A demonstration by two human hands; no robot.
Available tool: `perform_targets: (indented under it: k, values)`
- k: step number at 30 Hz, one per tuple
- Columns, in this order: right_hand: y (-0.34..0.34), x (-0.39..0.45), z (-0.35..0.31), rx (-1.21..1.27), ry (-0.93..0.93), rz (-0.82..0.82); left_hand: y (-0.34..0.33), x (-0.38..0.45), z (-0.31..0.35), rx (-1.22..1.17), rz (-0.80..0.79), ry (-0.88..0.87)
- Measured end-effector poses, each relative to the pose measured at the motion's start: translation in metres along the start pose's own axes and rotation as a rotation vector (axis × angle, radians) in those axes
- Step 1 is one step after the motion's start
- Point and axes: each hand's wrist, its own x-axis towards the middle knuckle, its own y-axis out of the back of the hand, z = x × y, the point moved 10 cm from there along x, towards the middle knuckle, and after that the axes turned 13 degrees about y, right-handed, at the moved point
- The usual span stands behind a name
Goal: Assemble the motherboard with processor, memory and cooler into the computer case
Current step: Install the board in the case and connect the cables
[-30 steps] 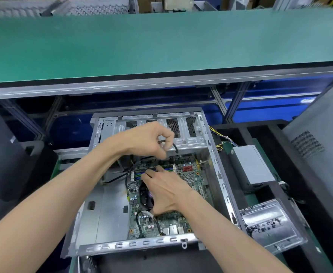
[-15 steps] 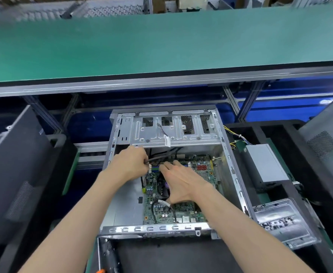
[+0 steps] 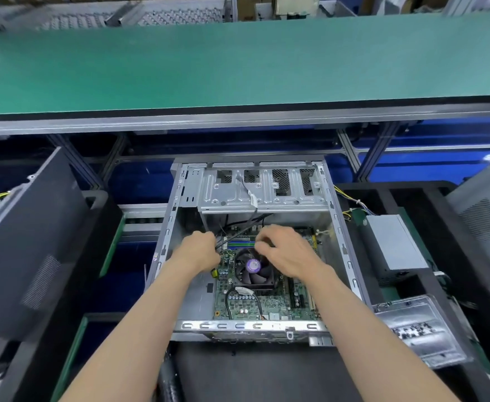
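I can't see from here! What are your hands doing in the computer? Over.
Left hand grips black cables at the board's far edge. Right hand curled beside it, grasp unclear. Motherboard with cooler fan sits in case. Cables cross the memory slots.

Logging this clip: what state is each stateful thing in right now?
computer case: side open, lying flat
motherboard: seated inside the case
cooler: mounted on the board
black cable: gripped by the left hand
left hand: curled round the cable
right hand: fingers curled at the memory slots; grip unclear
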Motion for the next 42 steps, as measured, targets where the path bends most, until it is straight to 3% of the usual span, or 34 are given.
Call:
perform_targets:
  k: [4,9,14,18,21,24,31,35,38,42]
  values:
    - [0.017,-0.008,0.028,-0.242,-0.252,0.082,-0.008,0.0,-0.003,0.038,-0.028,0.037]
    - [0.019,-0.016,0.042,-0.383,-0.369,0.045,0.018,-0.001,-0.012,-0.085,0.167,0.139]
    - [0.021,-0.011,0.022,-0.462,-0.25,0.042,0.009,0.001,-0.012,-0.294,0.051,0.171]
    - [0.019,-0.004,-0.001,-0.119,-0.054,0.103,0.005,0.006,-0.021,-0.56,-0.08,0.227]
    - [-0.006,-0.003,-0.016,0.117,0.056,-0.092,-0.007,0.002,-0.021,-0.746,-0.257,0.232]
    - [-0.025,-0.007,-0.016,0.192,0.027,-0.251,-0.013,-0.008,-0.013,-0.916,-0.408,0.215]
    - [-0.04,-0.008,-0.01,0.197,-0.007,-0.374,-0.012,-0.018,0.004,-1.388,-0.661,0.145]
    - [-0.041,-0.004,-0.006,0.069,0.011,-0.344,-0.015,-0.012,-0.003,-1.334,-0.484,0.234]
    - [-0.039,-0.001,-0.009,-0.046,0.063,-0.321,-0.008,-0.004,0.009,-1.367,-0.393,0.2]
    - [-0.038,0.001,-0.013,-0.162,0.109,-0.321,-0.014,-0.008,0.043,-1.669,-0.64,0.176]
